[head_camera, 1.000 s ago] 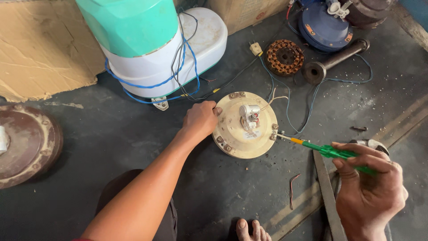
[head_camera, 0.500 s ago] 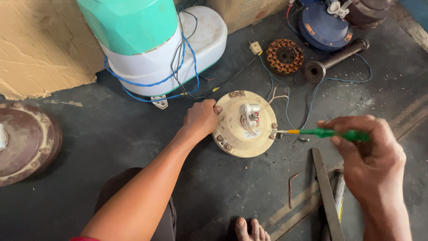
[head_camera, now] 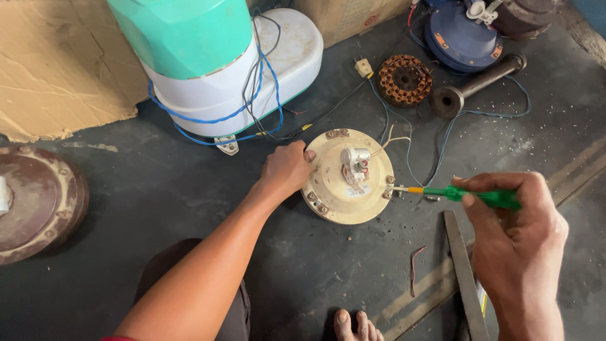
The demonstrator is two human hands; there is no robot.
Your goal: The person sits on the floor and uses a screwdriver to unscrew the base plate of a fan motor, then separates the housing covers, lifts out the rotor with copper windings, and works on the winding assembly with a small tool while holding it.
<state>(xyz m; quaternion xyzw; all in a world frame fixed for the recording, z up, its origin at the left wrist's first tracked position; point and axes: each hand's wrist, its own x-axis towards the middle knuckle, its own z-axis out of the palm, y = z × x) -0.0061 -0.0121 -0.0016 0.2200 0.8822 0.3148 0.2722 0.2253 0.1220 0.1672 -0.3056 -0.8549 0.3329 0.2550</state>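
Note:
A round cream fan motor housing (head_camera: pixel 341 199) lies flat on the dark floor, with a small white part and thin wires on its top. My left hand (head_camera: pixel 285 169) grips its left rim. My right hand (head_camera: pixel 514 227) holds a green-handled screwdriver (head_camera: pixel 464 194) level, its metal tip touching a screw at the housing's right edge.
A teal and white appliance (head_camera: pixel 214 57) wrapped in blue cable stands behind. A copper-wound stator (head_camera: pixel 404 79), a dark metal tube (head_camera: pixel 476 84) and a blue motor cover (head_camera: pixel 461 35) lie at the back right. A brown round cover (head_camera: pixel 35 202) sits left, a flat metal file (head_camera: pixel 466 278) right, my toes (head_camera: pixel 355 325) below.
My right hand rose and swung the screwdriver from a slant to level, keeping the tip at the housing's right edge. My left hand stayed on the rim.

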